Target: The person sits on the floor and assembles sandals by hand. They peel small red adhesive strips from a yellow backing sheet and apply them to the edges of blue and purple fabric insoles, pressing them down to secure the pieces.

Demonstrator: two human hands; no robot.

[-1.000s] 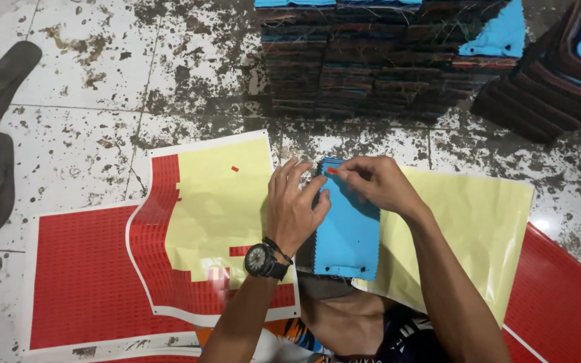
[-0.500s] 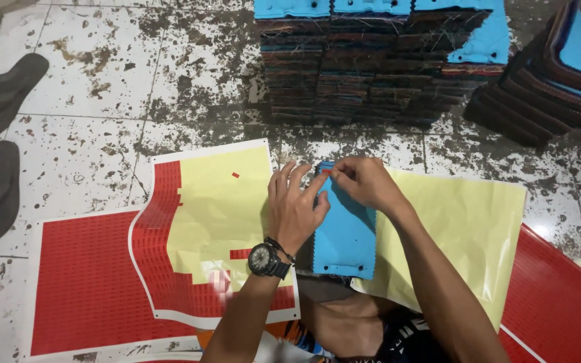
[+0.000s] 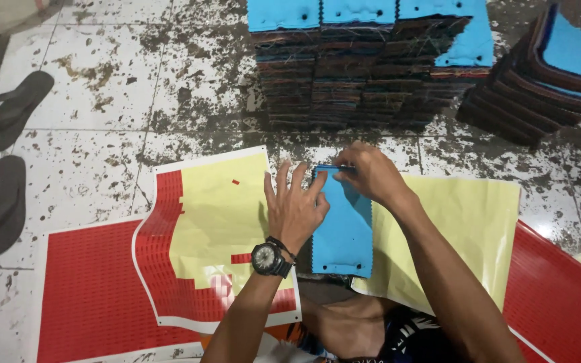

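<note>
A blue rectangular fabric swatch (image 3: pixel 344 228) with pinked edges lies on a small stack in front of my knees. My left hand (image 3: pixel 295 205), wearing a black wristwatch, rests on the swatch's left edge with its fingers spread. My right hand (image 3: pixel 370 173) pinches the swatch's top edge, fingers closed on a thin strip there. A sticker sheet (image 3: pixel 196 242), partly peeled with yellow backing and red stickers left along its edges, lies to the left of my left hand.
Tall stacks of fabric swatches (image 3: pixel 364 67) with blue tops stand beyond my hands, another leaning stack (image 3: pixel 546 81) at the right. Yellow backing paper (image 3: pixel 465 228) and red sheets (image 3: pixel 559 296) lie at right. Two dark flip-flops (image 3: pixel 5 154) rest on the stained tile floor.
The view has tilted so the stacks look nearer. My left hand's fingers have spread out flatter on the swatch; my right hand stays at its top edge.
</note>
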